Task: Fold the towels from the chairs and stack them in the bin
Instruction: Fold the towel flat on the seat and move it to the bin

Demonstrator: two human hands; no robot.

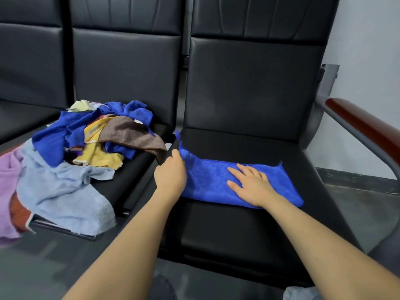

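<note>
A bright blue towel lies as a long folded strip on the black seat of the right chair. My left hand grips the strip's left end, where a loose corner sticks up. My right hand lies flat with straight fingers on the strip's right half. A heap of unfolded towels in blue, yellow, brown, light blue and purple covers the seat of the middle chair. No bin is in view.
A third black chair stands at the far left. A red-brown wooden armrest on a grey metal frame runs along the right chair's right side. Grey floor and a white wall lie beyond it.
</note>
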